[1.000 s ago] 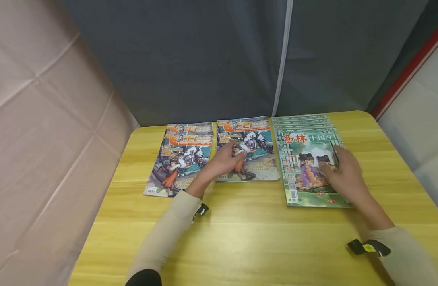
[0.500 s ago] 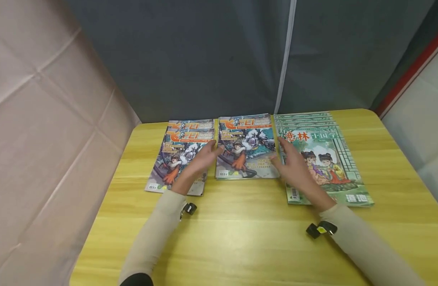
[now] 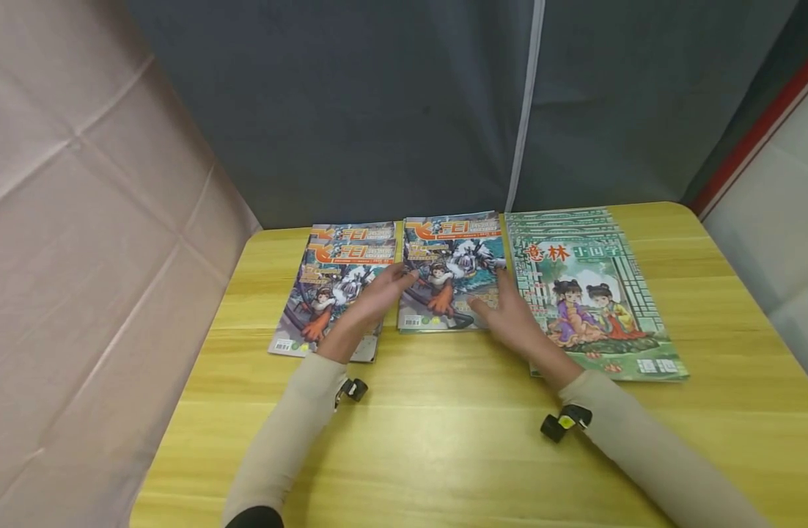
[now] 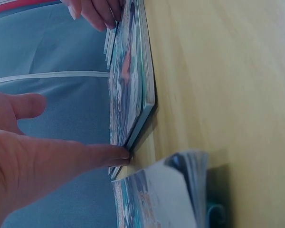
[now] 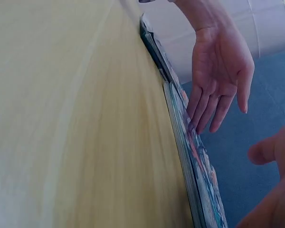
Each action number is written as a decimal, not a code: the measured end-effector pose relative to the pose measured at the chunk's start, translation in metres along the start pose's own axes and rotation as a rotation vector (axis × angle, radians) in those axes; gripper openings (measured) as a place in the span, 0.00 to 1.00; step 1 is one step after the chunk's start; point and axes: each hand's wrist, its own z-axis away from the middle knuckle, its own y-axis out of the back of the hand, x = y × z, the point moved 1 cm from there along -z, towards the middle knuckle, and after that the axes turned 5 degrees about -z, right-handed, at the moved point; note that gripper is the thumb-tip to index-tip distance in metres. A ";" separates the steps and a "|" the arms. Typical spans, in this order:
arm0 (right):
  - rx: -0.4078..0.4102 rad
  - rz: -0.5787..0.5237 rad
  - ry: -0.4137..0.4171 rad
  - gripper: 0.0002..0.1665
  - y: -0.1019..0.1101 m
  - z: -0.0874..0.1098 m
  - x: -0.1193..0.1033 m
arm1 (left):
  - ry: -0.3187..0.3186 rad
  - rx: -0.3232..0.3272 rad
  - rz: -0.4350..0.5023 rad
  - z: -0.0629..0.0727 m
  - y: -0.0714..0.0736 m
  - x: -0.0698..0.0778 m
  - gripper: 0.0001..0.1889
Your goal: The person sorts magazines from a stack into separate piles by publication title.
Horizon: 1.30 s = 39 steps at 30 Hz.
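Observation:
In the head view, a middle stack of comic magazines (image 3: 446,282) lies flat between my two hands. My left hand (image 3: 371,301) has its fingers extended, and the fingertips reach the stack's left edge. In the left wrist view a finger of the left hand (image 4: 57,159) touches the side of that stack (image 4: 128,80). On the other side, my right hand (image 3: 515,319) overlaps the stack's right edge, thumb apart from the fingers. Under my left wrist lies a second pile with the same cover (image 3: 318,330). Green magazines (image 3: 595,352) lie just right of my right hand.
The piles stand along the back of a yellow wood-grain table (image 3: 417,440), close to a dark grey curtain (image 3: 377,110). The green pile is fanned at its top edge. A pale cloth wall (image 3: 87,293) rises at the left.
My left hand has gone from the middle magazine's cover to its left edge. My right hand has left the green pile and moved left to the middle stack's right edge.

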 end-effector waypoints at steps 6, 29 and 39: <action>0.017 -0.128 -0.146 0.58 -0.002 -0.005 -0.008 | 0.006 0.015 0.031 0.006 -0.002 0.000 0.44; 0.145 -0.455 -0.155 0.50 0.001 -0.002 -0.012 | -0.007 0.154 0.325 -0.001 -0.030 0.008 0.42; 0.144 -0.442 -0.178 0.53 -0.003 -0.004 -0.010 | -0.138 0.248 0.530 0.002 -0.032 0.008 0.41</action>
